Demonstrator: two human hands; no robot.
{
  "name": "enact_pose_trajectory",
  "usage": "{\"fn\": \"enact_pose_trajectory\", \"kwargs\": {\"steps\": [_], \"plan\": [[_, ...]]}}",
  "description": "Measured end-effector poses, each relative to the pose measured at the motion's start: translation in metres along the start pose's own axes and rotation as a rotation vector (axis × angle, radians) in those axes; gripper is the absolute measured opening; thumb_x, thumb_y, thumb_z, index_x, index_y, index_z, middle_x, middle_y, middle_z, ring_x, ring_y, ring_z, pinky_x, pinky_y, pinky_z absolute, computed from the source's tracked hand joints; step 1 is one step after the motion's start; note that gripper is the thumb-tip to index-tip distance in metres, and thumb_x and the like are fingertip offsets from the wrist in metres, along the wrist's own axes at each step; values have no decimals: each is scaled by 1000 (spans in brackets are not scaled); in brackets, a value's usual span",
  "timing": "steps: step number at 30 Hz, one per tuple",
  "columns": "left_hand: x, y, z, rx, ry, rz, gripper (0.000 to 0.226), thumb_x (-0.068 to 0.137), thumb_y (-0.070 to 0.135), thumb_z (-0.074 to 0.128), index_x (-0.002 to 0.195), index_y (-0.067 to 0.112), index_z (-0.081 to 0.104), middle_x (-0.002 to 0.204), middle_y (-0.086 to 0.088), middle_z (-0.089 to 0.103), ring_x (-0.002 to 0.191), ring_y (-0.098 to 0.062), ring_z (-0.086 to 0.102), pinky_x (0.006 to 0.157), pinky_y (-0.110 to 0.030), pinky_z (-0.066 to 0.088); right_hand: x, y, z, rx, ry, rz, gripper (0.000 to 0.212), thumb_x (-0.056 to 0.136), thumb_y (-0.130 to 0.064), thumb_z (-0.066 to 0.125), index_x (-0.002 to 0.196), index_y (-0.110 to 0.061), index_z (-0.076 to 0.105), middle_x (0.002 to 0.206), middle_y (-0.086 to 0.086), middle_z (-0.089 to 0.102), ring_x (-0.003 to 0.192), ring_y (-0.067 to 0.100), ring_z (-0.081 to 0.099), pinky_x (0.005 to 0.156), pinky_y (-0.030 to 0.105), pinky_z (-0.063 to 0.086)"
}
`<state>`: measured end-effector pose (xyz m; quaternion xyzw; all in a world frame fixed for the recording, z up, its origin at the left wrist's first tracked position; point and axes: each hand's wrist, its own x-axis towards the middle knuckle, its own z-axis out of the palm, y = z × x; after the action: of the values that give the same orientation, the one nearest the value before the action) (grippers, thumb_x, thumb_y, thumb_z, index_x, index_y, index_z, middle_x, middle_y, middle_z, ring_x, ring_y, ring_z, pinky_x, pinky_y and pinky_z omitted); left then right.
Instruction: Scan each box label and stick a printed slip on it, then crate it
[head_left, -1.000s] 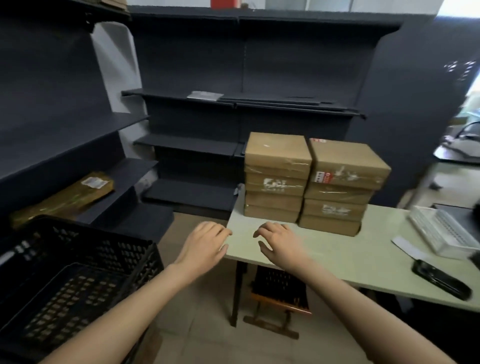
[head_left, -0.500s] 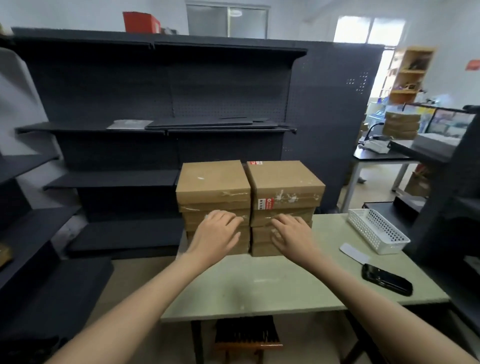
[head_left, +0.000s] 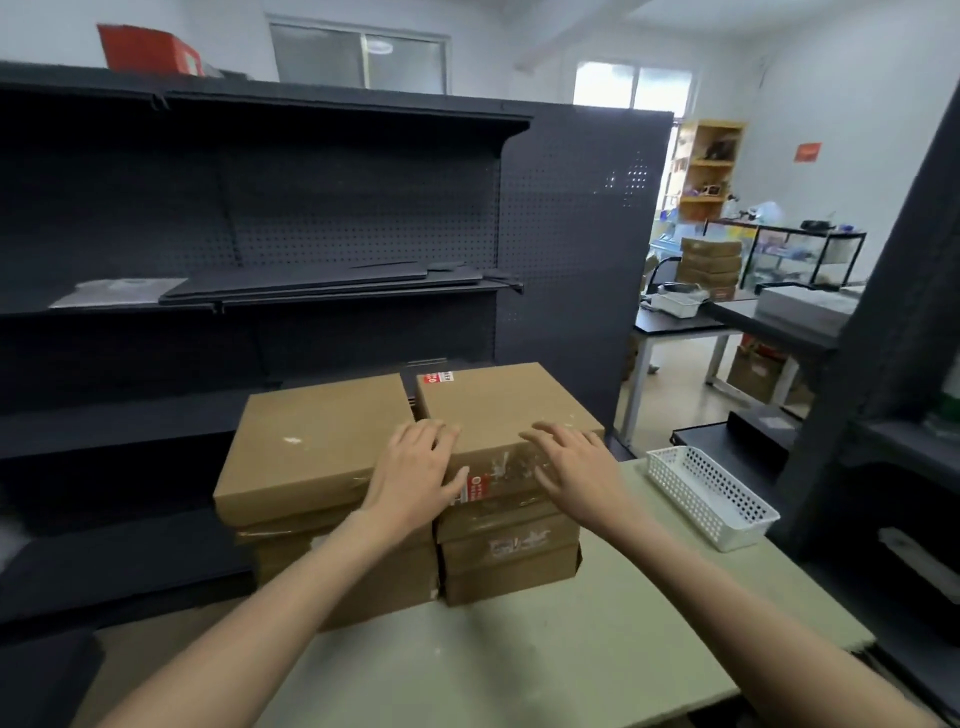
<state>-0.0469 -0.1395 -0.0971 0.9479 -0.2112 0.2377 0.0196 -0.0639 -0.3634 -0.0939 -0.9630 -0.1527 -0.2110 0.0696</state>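
Two stacks of flat brown cardboard boxes stand side by side on a pale green table (head_left: 545, 654). The right stack's top box (head_left: 498, 400) carries a red-and-white label at its far left corner and another on its front face. My left hand (head_left: 415, 473) lies over that box's near left edge, fingers spread and the thumb down on the front label. My right hand (head_left: 571, 462) reaches over its near right edge with fingers spread, and I cannot tell if it touches. The left stack's top box (head_left: 311, 441) is untouched.
A white perforated basket (head_left: 706, 493) sits on the table to the right. Dark metal shelving (head_left: 260, 218) fills the back and left, with a dark upright post at the right. Further tables with more boxes (head_left: 709, 265) stand behind on the right.
The view swung right and up, away from the black crate on the left. Both hands rose from the stacks' front faces to the near edge of the right top box.
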Motion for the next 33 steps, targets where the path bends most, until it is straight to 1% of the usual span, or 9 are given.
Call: {"fn": "enact_pose_trajectory", "kwargs": {"steps": [5,7,11,17,22,25,27,31,33], "plan": [[36,3,20,24,-55,-87,59,97,51,32,146,20,29,146,-2,40,137,-18,32,118,-37,17,28,46,16,-17,14,40,40,99,-38,43,137,-25,49,143,-3,47,130,15,45,106,33,32],[50,3,28,15,-70,-173,60,97,53,30,146,19,31,146,-3,41,137,-19,33,117,-37,19,44,65,22,-8,15,51,40,100,-42,41,135,-25,51,142,-3,49,129,15,46,106,33,32],[68,1,42,24,-167,-353,64,95,59,25,145,19,30,147,-7,39,136,-22,34,114,-39,24,75,96,31,16,-28,97,42,101,-44,36,136,-25,48,143,-3,46,128,16,45,106,34,31],[82,1,50,42,-292,-500,63,96,59,24,144,19,32,137,-5,50,129,-22,42,109,-39,29,106,130,41,36,-150,146,44,98,-42,36,134,-22,48,138,1,49,123,21,48,101,37,35],[85,5,55,24,-282,-545,65,95,59,25,146,20,29,141,-5,46,133,-22,36,112,-40,24,113,136,49,111,-250,202,49,96,-46,37,135,-17,42,136,6,50,120,26,50,97,40,39],[84,12,59,-38,-255,-565,64,95,59,27,147,22,27,147,-8,40,139,-24,28,117,-40,11,114,133,54,172,-294,240,49,96,-46,37,134,-15,38,134,9,49,117,30,51,92,40,41],[83,19,61,-67,-236,-577,64,95,60,27,148,24,26,150,-8,36,141,-24,25,118,-40,6,112,134,56,228,-299,262,54,97,-46,37,140,-14,32,138,9,45,119,31,51,91,40,42],[82,31,62,-99,-200,-607,64,94,60,30,147,25,27,150,-8,35,142,-23,24,119,-39,5,109,141,59,362,-309,310,68,97,-45,38,151,-11,16,150,10,32,128,29,44,93,38,42],[80,39,62,-117,-188,-616,62,95,59,30,147,25,28,151,-8,35,142,-23,24,119,-39,5,107,143,57,442,-303,342,70,97,-43,40,152,-9,13,152,11,28,131,29,41,96,37,40]]}}
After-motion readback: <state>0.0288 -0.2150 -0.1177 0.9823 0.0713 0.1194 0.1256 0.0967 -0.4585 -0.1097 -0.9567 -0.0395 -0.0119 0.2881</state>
